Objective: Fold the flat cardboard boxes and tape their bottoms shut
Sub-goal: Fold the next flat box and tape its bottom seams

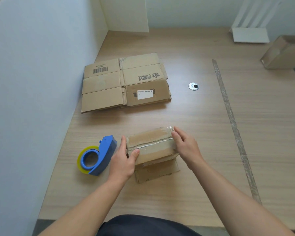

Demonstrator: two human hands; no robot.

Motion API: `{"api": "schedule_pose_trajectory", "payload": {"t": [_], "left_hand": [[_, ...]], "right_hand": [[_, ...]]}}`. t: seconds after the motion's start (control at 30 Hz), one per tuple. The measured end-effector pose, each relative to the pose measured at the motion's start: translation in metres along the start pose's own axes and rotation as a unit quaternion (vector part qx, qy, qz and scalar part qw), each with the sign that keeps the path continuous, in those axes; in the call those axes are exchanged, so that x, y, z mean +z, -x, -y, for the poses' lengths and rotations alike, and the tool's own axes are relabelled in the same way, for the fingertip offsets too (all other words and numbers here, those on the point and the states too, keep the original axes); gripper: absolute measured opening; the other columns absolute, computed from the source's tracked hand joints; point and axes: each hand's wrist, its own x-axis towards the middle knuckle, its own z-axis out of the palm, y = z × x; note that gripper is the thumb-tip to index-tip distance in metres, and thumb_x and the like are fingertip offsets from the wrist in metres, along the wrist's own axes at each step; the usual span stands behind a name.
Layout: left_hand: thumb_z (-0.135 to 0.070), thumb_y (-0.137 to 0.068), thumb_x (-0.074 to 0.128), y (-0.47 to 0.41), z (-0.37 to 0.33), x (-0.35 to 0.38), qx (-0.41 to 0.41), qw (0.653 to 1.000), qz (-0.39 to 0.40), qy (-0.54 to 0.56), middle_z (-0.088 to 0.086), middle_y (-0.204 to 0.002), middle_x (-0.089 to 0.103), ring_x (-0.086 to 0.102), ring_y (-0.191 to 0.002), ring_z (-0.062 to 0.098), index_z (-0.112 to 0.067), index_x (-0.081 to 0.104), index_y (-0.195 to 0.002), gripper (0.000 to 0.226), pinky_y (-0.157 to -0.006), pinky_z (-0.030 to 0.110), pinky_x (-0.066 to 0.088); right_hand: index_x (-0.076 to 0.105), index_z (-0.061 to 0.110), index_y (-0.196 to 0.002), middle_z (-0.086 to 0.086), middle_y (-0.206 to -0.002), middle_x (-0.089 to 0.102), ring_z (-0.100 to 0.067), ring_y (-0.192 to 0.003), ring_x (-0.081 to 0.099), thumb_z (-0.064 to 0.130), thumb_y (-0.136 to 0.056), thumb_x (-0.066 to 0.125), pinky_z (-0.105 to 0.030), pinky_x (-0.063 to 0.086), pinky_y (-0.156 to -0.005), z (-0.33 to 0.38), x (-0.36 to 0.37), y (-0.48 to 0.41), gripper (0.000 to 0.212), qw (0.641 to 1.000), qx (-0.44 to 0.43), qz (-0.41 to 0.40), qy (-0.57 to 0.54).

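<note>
Both forearms reach forward to the folded box, standing on the counter with its taped seam running left to right. The left hand clasps its left end; the right hand curls over the right end, onto the tape's tail. The tape dispenser lies just beside the left hand.

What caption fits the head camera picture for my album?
Left hand and right hand hold a taped cardboard box on the table, blue tape dispenser beside it, flat boxes behind.
</note>
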Motion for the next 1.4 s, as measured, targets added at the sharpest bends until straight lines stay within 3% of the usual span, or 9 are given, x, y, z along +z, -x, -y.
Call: {"api": "schedule_pose_trajectory", "payload": {"t": [0.13, 0.27, 0.37, 0.5, 0.67, 0.9, 1.03, 1.17, 1.4], "left_hand": [[-0.042, -0.096, 0.061, 0.002, -0.003, 0.004, -0.019, 0.999, -0.018, 0.024, 0.002, -0.156, 0.041, 0.036, -0.144, 0.019, -0.022, 0.021, -0.159, 0.077, -0.114, 0.027, 0.028], [-0.037, -0.097, 0.062, 0.01, -0.008, 0.009, -0.027, 0.998, -0.045, 0.041, -0.001, -0.153, 0.045, 0.039, -0.142, 0.015, -0.017, 0.033, -0.155, 0.068, -0.099, 0.01, 0.023], [-0.034, -0.097, 0.063, 0.012, -0.009, 0.01, -0.034, 0.996, -0.052, 0.071, -0.004, -0.15, 0.047, 0.043, -0.139, 0.012, -0.017, 0.039, -0.153, 0.063, -0.104, 0.014, 0.027], [-0.023, -0.098, 0.062, 0.012, -0.002, 0.005, -0.041, 0.99, -0.024, 0.132, -0.012, -0.144, 0.05, 0.045, -0.129, 0.0, -0.017, 0.043, -0.15, 0.056, -0.107, 0.019, 0.034], [-0.022, -0.098, 0.063, 0.022, -0.003, 0.006, -0.018, 0.99, -0.052, 0.132, -0.009, -0.139, 0.056, 0.048, -0.128, 0.0, -0.015, 0.05, -0.146, 0.05, -0.106, 0.018, 0.036], [-0.009, -0.089, 0.072, 0.025, -0.021, -0.009, 0.03, 0.968, -0.022, 0.25, -0.007, -0.127, 0.066, 0.061, -0.116, -0.003, -0.012, 0.059, -0.136, 0.049, -0.101, 0.017, 0.048], [-0.04, -0.078, 0.083, 0.017, -0.031, -0.015, 0.01, 0.946, -0.01, 0.323, -0.007, -0.119, 0.065, 0.064, -0.11, 0.011, -0.024, 0.057, -0.134, 0.064, -0.1, 0.032, 0.051], [-0.077, -0.057, 0.075, 0.008, -0.028, -0.016, -0.019, 0.951, -0.012, 0.308, 0.004, -0.12, 0.062, 0.062, -0.114, 0.02, -0.037, 0.054, -0.133, 0.088, -0.107, 0.046, 0.047], [-0.02, -0.081, 0.068, 0.005, -0.022, -0.027, 0.008, 0.964, 0.021, 0.265, -0.009, -0.127, 0.066, 0.061, -0.118, 0.007, -0.035, 0.058, -0.129, 0.051, -0.096, 0.028, 0.051]], "right_hand": [[0.047, 0.019, -0.148, 0.015, -0.145, 0.048, 0.002, -0.13, 0.048, 0.019, -0.1, 0.058, -0.018, 0.036, -0.109, -0.023, -0.007, 0.021, 0.049, 0.999, -0.025, 0.046, 0.014], [0.059, 0.016, -0.139, 0.007, -0.135, 0.062, -0.005, -0.126, 0.056, 0.022, -0.098, 0.062, -0.023, 0.04, -0.107, -0.034, 0.005, 0.035, 0.041, 0.996, -0.047, -0.056, 0.05], [0.067, 0.012, -0.13, 0.002, -0.128, 0.068, -0.008, -0.123, 0.059, 0.023, -0.099, 0.062, -0.025, 0.041, -0.107, -0.025, 0.013, 0.036, 0.034, 0.993, -0.027, -0.111, 0.019], [0.075, 0.016, -0.112, 0.024, -0.091, 0.068, 0.008, -0.089, 0.062, 0.022, -0.098, 0.061, -0.003, 0.041, -0.078, -0.015, 0.012, 0.038, 0.02, 0.994, -0.007, -0.107, -0.01], [0.067, 0.016, -0.085, -0.001, -0.081, 0.067, -0.025, -0.081, 0.061, 0.04, -0.098, 0.057, -0.038, 0.051, -0.076, -0.013, 0.004, 0.034, 0.03, 0.991, 0.052, -0.108, -0.054], [0.068, 0.028, -0.104, 0.001, -0.08, 0.063, -0.019, -0.081, 0.064, 0.056, -0.102, 0.041, -0.042, 0.056, -0.082, 0.013, -0.041, 0.024, 0.039, 0.976, 0.124, -0.008, -0.176], [0.072, 0.023, -0.109, 0.004, -0.107, 0.074, -0.02, -0.099, 0.067, 0.034, -0.102, 0.053, -0.037, 0.056, -0.082, 0.02, -0.046, 0.027, 0.024, 0.977, 0.088, 0.031, -0.19], [0.065, 0.019, -0.116, 0.003, -0.105, 0.073, -0.013, -0.1, 0.065, 0.016, -0.098, 0.054, -0.035, 0.05, -0.085, 0.018, -0.046, 0.029, 0.021, 0.958, 0.065, 0.08, -0.266], [0.064, 0.026, -0.122, 0.001, -0.09, 0.064, -0.019, -0.089, 0.064, 0.043, -0.101, 0.051, -0.042, 0.052, -0.091, 0.015, -0.031, 0.03, 0.03, 0.961, 0.096, 0.069, -0.25]]}}
